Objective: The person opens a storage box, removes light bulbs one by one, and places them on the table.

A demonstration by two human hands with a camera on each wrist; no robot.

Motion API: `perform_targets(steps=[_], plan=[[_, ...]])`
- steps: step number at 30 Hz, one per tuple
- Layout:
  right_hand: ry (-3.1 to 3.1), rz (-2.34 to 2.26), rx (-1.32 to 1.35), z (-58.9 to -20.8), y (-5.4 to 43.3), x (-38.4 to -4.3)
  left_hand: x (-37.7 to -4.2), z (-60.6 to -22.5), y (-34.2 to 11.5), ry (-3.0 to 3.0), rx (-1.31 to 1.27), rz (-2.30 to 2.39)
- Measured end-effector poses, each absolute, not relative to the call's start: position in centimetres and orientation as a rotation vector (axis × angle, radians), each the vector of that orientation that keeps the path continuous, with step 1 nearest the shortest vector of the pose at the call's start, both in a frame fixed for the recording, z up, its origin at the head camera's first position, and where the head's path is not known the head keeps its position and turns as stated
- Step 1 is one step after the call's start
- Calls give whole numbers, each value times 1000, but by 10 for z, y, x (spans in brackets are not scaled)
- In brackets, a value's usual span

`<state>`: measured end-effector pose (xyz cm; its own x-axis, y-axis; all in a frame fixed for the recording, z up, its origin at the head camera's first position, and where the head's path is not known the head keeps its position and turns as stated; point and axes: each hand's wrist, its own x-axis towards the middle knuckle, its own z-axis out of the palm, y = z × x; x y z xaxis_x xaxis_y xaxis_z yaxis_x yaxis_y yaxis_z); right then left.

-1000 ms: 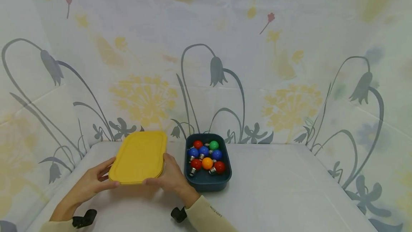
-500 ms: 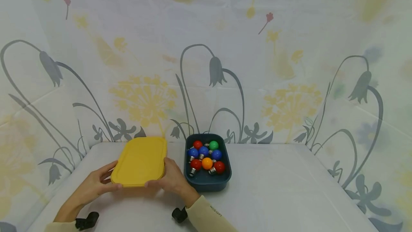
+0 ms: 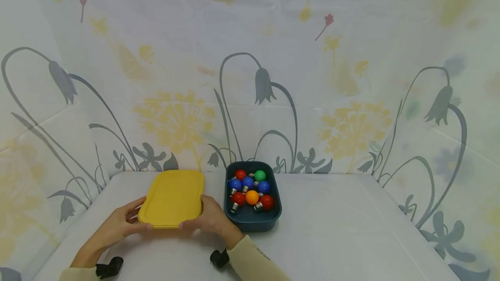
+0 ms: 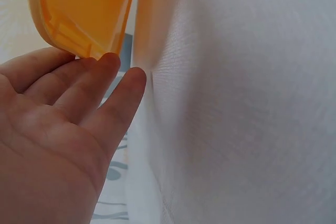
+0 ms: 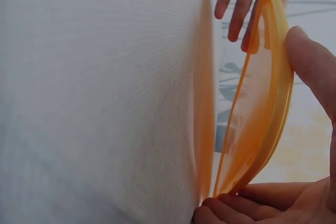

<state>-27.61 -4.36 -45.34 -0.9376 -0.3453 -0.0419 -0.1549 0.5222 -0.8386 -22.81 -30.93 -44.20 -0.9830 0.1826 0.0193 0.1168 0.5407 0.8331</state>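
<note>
Both hands hold a yellow rounded rectangular lid close over the white table, left of centre. The left hand grips its near left corner, with thumb in front and fingers at the side. In the left wrist view, the fingertips lie at the lid's lower edge. The right hand pinches the near right corner. Its thumb lies on the rim in the right wrist view, with the other fingers at the far end. That view also shows part of the lid's glossy orange underside.
Just right of the right hand stands a dark blue box without a cover. Several round bulbs with metal screw bases lie in it, coloured red, blue, green and orange. A flower-printed cloth hangs behind the white table.
The two hands have lowered the lid and shifted it slightly right. Its top now looks a little shorter from far to near edge. The blue box and bulbs have stayed put.
</note>
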Motion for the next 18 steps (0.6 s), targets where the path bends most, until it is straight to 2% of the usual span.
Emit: perform_targets(steps=[18], plan=[[2573,-1291,-394,-455,-44,-277,-229,-445,-310,2663,223,1438]])
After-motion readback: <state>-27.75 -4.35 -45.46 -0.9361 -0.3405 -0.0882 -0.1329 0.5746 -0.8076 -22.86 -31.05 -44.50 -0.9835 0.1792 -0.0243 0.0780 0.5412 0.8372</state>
